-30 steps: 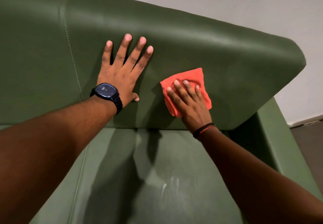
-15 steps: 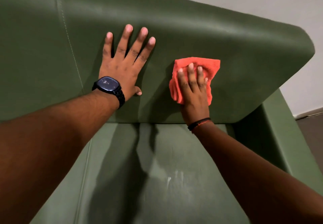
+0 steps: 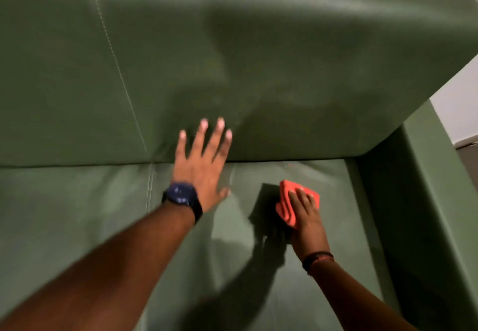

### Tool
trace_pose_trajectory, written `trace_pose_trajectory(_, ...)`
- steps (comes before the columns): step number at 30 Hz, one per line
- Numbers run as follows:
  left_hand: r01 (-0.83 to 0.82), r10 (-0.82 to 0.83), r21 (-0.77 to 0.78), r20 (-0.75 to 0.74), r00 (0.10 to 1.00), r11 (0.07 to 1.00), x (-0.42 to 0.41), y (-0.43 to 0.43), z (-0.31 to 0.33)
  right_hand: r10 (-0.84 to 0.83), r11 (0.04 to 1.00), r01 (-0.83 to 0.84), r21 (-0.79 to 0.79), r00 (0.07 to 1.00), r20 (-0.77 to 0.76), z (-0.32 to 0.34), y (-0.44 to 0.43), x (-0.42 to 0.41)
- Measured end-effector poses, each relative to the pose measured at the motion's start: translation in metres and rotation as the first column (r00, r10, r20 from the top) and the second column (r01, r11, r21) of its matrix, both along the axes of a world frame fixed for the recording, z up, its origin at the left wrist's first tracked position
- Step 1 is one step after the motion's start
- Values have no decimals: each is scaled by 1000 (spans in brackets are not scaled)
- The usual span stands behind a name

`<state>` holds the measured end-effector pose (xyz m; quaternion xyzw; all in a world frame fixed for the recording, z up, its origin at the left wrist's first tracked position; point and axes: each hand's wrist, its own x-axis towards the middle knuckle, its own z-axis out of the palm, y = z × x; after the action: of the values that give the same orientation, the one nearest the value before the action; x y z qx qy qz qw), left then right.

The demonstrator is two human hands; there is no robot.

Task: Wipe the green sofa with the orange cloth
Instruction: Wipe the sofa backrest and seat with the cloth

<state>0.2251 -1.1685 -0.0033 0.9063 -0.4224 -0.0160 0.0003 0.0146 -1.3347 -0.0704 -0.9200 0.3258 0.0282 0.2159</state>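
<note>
The green sofa (image 3: 284,59) fills the view, its leather backrest above and its seat cushion below. My right hand (image 3: 306,220) presses the folded orange cloth (image 3: 285,202) flat onto the seat cushion, near the right armrest; the cloth shows to the left of and under my fingers. My left hand (image 3: 204,165), with a dark watch on the wrist, is spread open with fingers apart across the crease where backrest meets seat. It holds nothing. The frame is blurred by motion.
The sofa's right armrest (image 3: 426,201) rises just right of the cloth. A pale wall (image 3: 460,103) and a strip of dark floor (image 3: 468,149) show beyond it. A stitched seam (image 3: 116,59) runs down the backrest at left.
My right hand has brought the cloth down from the backrest onto the seat cushion. My left hand has slid lower, to the backrest's bottom edge. The view has tilted and moved closer.
</note>
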Motion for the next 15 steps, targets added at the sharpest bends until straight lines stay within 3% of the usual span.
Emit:
trace_pose_trajectory(3,33,4,130,-273,962,991,-63,35,-51,122,993,-119,27,977,-178,-14,15,-16)
trace_pose_trajectory(6,-10,103,212,-435,895,977,-104,60,-82,207,978,-203,49,912,-353,-23,37,-22)
trace_pose_trajectory(11,-40,199,311,-501,842,950,-119,82,-103,345,931,-366,2,878,-332,-27,54,-44)
trace_pose_trajectory(15,-26,188,323,-480,857,946,-122,91,-111,198,977,-211,0,917,-346,-39,45,-48)
